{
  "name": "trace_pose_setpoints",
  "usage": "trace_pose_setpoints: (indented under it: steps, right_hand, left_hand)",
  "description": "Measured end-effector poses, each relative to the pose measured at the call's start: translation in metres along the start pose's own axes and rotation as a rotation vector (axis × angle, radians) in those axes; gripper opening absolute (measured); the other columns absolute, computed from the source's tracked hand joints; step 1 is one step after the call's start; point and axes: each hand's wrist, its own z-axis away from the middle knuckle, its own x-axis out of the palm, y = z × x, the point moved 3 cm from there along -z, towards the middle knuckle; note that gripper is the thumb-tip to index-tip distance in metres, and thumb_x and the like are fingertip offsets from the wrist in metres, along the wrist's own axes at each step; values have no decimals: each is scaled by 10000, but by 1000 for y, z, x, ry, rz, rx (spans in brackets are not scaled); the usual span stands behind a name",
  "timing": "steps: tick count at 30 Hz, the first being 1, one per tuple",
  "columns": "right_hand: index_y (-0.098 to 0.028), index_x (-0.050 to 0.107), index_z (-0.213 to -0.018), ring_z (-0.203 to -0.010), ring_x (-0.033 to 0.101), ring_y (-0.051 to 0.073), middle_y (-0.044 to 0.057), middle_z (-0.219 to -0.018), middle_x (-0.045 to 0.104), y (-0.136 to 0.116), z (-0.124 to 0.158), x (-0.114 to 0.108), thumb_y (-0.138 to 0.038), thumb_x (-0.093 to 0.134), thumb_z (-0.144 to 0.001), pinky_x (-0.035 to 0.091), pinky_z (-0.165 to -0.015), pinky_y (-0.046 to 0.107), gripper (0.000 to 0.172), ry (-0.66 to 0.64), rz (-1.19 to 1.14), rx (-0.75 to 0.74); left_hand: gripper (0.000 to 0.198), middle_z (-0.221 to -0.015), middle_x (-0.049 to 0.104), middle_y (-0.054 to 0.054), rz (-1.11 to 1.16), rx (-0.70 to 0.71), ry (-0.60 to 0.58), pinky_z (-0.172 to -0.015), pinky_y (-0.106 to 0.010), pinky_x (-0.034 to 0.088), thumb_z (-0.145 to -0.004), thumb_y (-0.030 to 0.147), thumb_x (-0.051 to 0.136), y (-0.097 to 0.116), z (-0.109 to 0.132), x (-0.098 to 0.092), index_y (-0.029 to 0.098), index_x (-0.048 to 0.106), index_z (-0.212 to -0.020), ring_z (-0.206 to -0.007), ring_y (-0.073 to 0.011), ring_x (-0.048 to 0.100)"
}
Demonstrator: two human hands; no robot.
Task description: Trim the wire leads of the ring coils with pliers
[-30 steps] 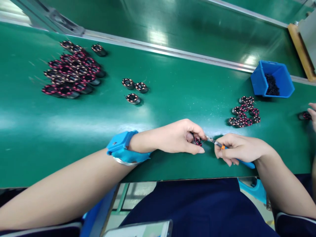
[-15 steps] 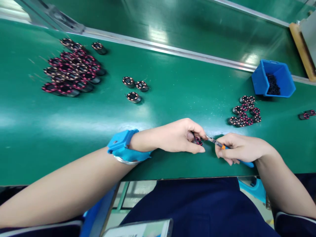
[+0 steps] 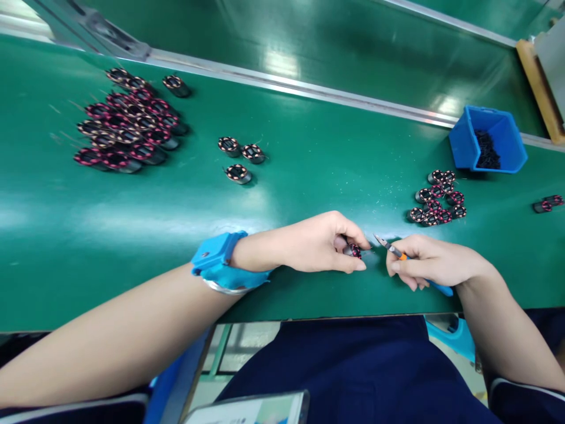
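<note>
A metal rail (image 3: pixel 286 84) backs the green worktop (image 3: pixel 309 171); stators (image 3: pixel 434 206) cluster by a blue bin (image 3: pixel 463 141); left hand (image 3: pixel 315 242) clamped on one stator (image 3: pixel 354 251); right hand (image 3: pixel 435 262) gripping pliers (image 3: pixel 392 247), apart.

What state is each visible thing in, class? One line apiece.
Cylindrical pink-and-black wound coil: held, partly hidden.
Left hand: closed around it.
Blue-handled metal pliers: held, tip off the coil.
Right hand: gripping the pliers.
Blue plastic bin: open, holding black pieces.
Blue wristband: worn, left wrist.
Coils near bin: upright, clustered.
</note>
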Motion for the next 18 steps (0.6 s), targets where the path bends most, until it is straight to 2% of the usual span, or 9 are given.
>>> trace_pose_setpoints:
  steps: [3,5,7,9,12,15,18]
  right_hand:
    - [-94,554,-832,-464,494,35,7,-597,587,6,1,0,-341,511,-888,398,-464,134,257,61,-100,-18]
    - [-86,568,-888,-458,496,36,13,-619,599,11,2,-1,-368,538,-878,401,-457,137,284,123,-198,-67]
    - [-81,575,-920,-464,506,39,20,-636,606,14,4,-1,-355,555,-871,414,-463,141,279,190,-284,-153]
    - [-80,581,-928,-482,518,44,27,-647,607,15,6,-1,-320,560,-868,432,-477,143,248,248,-336,-234]
    - [-85,590,-935,-508,524,47,37,-664,609,15,13,2,-309,585,-860,444,-486,138,236,304,-361,-283]
    - [-99,599,-957,-524,522,45,43,-684,610,17,23,5,-358,590,-876,444,-493,133,271,316,-352,-317]
    - [-125,605,-1002,-543,525,49,42,-707,604,19,32,8,-382,556,-906,440,-501,139,278,310,-338,-378]
  left_hand:
    - [360,-659,639,-30,36,13,61,-484,-176,406,-742,346,713,1,-1,0,85,694,-989,-551,-81,530]
    - [376,-715,671,-45,75,20,166,-537,-195,466,-727,337,728,3,-3,0,79,688,-998,-597,-97,579]
    - [410,-843,710,-76,55,52,323,-638,-233,527,-722,327,740,4,-3,-4,79,676,-1041,-690,-125,641]
    - [421,-988,715,-101,-118,144,512,-786,-294,546,-739,314,732,5,-1,-10,91,667,-1090,-844,-168,679]
    - [369,-1095,696,-110,-586,243,707,-952,-408,478,-788,287,680,1,10,-24,119,662,-1116,-1102,-253,630]
    - [394,-1103,690,-118,-893,123,830,-983,-471,422,-814,289,642,-11,31,-43,127,627,-1172,-1207,-298,560]
    - [536,-1208,625,-170,-1085,22,1105,-1016,-512,363,-802,320,650,-12,55,-54,99,545,-1279,-1252,-339,491]
